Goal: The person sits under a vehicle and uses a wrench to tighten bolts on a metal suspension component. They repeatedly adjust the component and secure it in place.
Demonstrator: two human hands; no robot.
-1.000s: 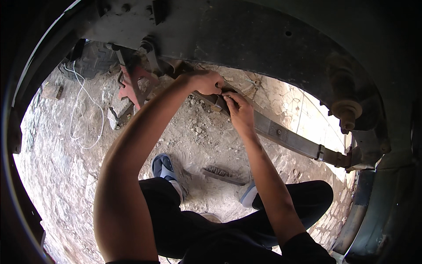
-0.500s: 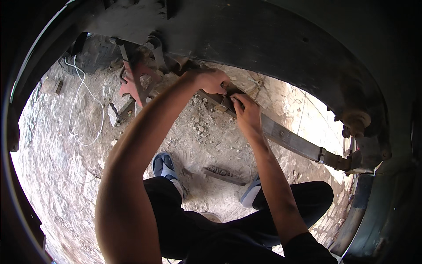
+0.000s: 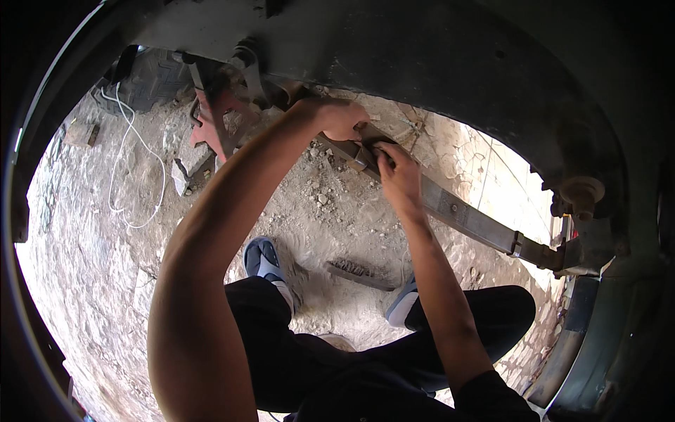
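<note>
A long dark leaf spring (image 3: 470,216) slants under the vehicle, from beneath my left hand down to the right. Curled over the spring's upper part is my left hand (image 3: 343,119), its fingers bent and closed; whatever they grip is hidden. Just right of it, my right hand (image 3: 401,176) is closed, with thumb and fingertips pressed together at the spring's edge. Anything between those fingertips is too small to make out. A metal clip (image 3: 361,158) wraps the spring between the two hands.
The dark vehicle frame (image 3: 394,56) spans overhead. Left of my hands stands a red jack stand (image 3: 212,123), near stones and a tyre (image 3: 151,81). A white cord (image 3: 112,184) lies on the dirt. A wire brush (image 3: 360,275) rests between my feet.
My right hand's fingers have shifted slightly at the spring, the forefinger bending more. My left hand stays over the spring. The view has moved a little.
</note>
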